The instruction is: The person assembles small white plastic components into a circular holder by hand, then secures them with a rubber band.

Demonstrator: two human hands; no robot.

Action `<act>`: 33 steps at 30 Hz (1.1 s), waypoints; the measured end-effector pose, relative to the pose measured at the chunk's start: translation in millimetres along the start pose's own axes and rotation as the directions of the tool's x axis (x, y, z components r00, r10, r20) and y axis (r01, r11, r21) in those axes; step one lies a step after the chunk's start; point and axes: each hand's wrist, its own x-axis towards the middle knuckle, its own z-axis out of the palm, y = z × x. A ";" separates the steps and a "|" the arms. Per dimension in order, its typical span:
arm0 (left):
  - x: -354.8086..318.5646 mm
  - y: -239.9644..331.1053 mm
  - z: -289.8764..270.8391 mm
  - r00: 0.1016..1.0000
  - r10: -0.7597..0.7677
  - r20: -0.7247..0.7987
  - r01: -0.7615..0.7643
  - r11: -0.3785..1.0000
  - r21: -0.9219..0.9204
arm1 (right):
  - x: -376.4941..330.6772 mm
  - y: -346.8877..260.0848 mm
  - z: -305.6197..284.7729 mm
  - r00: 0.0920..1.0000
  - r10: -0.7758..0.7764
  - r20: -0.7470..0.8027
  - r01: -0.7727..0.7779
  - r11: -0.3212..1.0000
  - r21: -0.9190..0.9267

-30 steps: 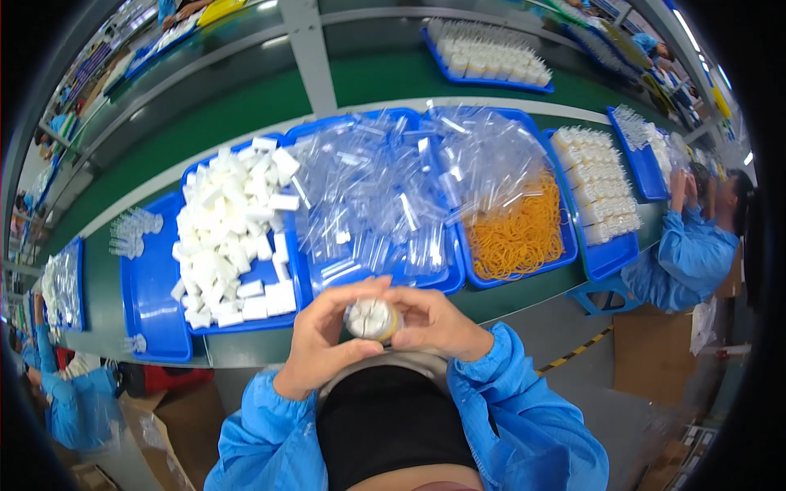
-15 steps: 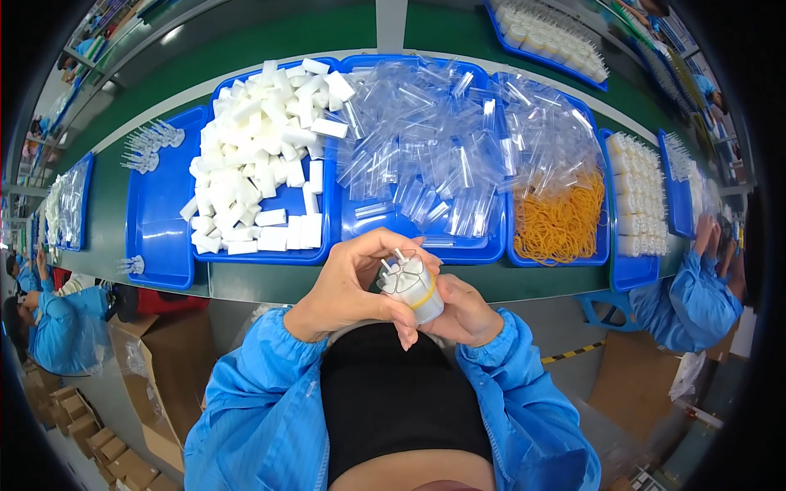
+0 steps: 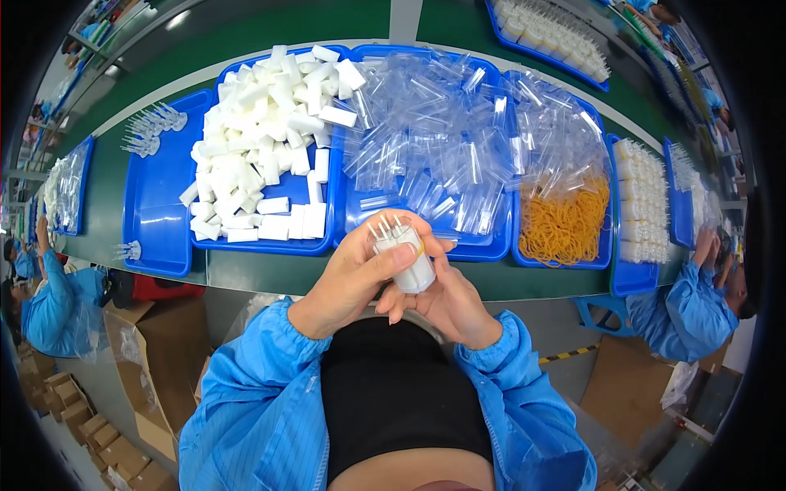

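Above my lap I hold a white cylindrical bundle (image 3: pixel 417 277), tilted, with thin pale prongs sticking out of its top end. A yellow rubber band (image 3: pixel 422 248) shows at its side, partly hidden by fingers. My left hand (image 3: pixel 348 278) is closed around the bundle's upper part, its thumb pressed across the front. My right hand (image 3: pixel 463 307) grips the lower part from the right, fingertips curled beneath it. Beyond my hands stand blue trays of white foam blocks (image 3: pixel 274 155), clear plastic sleeves (image 3: pixel 434 139) and loose yellow rubber bands (image 3: pixel 565 219).
At the left, a blue tray (image 3: pixel 160 229) bears a few pronged clear pieces (image 3: pixel 155 123). Right of the rubber bands, another tray holds rows of white bundles (image 3: pixel 640 200); more bundles (image 3: pixel 548 41) stand at the far right. Cardboard boxes (image 3: pixel 160 352) and blue-sleeved co-workers flank me.
My left thumb has moved onto the front of the bundle, covering part of the band. The bundle has turned more upright, and my right fingers have shifted beneath it.
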 end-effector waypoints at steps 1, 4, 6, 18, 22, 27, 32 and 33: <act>0.4 1.0 1.6 1.000 -0.013 -0.007 0.013 1.000 -0.002 | -1.4 1.7 -2.0 0.999 -0.049 0.006 0.049 0.998 -0.043; -0.7 0.4 2.7 0.999 -0.017 -0.037 0.019 0.998 0.060 | -4.3 -1.9 2.1 0.997 -0.078 -0.021 0.075 0.990 -0.120; -1.5 -0.9 4.4 0.998 -0.005 -0.058 0.013 0.992 0.124 | -4.9 -2.3 1.6 0.997 -0.060 -0.055 0.051 0.987 -0.155; 0.6 -12.5 0.8 0.970 0.239 0.048 -0.240 0.896 0.374 | -5.5 0.8 -7.2 1.000 -0.009 0.008 0.009 0.999 0.036; 0.7 -9.0 1.5 0.988 0.118 -0.100 -0.099 0.979 0.181 | -1.7 -2.3 14.6 0.978 -0.164 -0.126 0.129 0.960 -0.250; -0.7 3.5 4.7 0.998 -0.022 -0.060 0.018 0.997 -0.074 | -8.4 -7.0 -1.2 0.990 -0.130 -0.050 0.107 0.943 -0.314; -1.6 -0.9 2.0 0.996 0.061 0.064 -0.061 0.998 0.004 | -9.7 -5.6 -2.6 0.997 -0.075 0.036 0.070 0.991 0.113; -2.5 -1.0 1.8 0.994 0.092 0.064 -0.097 0.992 0.078 | -9.2 -4.4 -2.6 0.996 -0.069 0.064 0.054 0.976 0.210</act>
